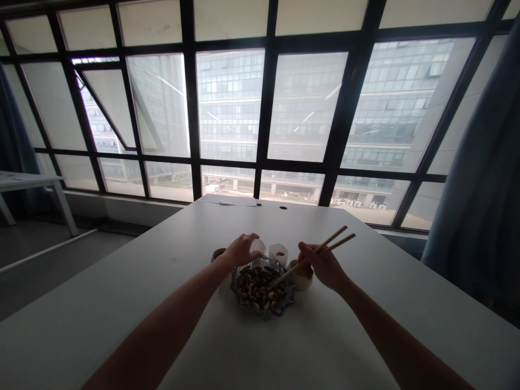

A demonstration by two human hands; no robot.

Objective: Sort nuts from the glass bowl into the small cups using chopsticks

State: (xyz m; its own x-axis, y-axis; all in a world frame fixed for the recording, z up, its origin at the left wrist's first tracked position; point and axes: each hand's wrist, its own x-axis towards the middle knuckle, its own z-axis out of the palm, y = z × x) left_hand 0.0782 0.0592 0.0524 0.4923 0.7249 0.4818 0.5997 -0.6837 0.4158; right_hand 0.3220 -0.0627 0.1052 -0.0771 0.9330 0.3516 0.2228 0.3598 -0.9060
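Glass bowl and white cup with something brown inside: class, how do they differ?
The glass bowl is wide; the white cup is much smaller. The bowl is clear with a wavy rim, the cup white. The bowl holds many dark and pale pieces; the cup shows little. Both hold something.

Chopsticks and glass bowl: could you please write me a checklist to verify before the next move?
1. Chopsticks held in the right hand: ok.
2. Their lower ends at the food pieces in the glass bowl: ok.
3. A piece pinched between the tips: cannot tell, too small.
4. Left hand firm on the translucent cup: cannot tell; fingers are at it, contact unclear.
5. Glass bowl resting on the table: ok.
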